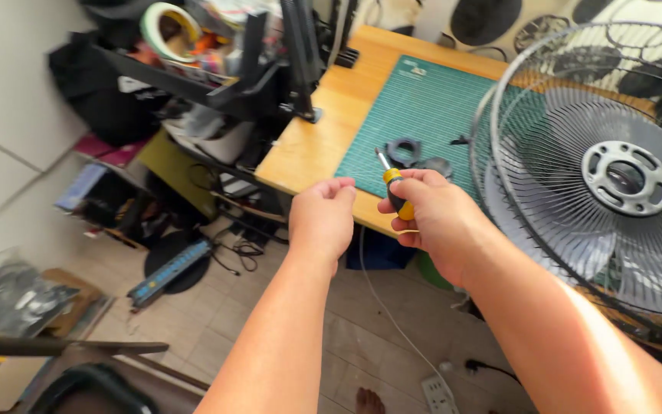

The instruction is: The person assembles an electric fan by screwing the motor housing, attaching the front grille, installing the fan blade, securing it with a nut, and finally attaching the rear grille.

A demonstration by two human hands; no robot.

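Right hand (438, 218): grip closed on yellow-and-black screwdriver (394, 186), held above worktop (308, 146) edge. Left hand (322, 218): curled into a fist, contents not visible. Beyond: green cutting mat (415, 115), black plastic parts (415, 157), fan grille (607, 169) at right.

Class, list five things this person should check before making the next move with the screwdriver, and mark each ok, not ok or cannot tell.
1. Right hand grips the screwdriver firmly: ok, fingers wrap the yellow-and-black handle.
2. Left hand is free: cannot tell, it is a closed fist.
3. Screwdriver tip type: cannot tell, too small.
4. Fan grille lies steady on the table: cannot tell, part runs out of view.
5. Black parts sit on the green cutting mat, away from the edge: ok.
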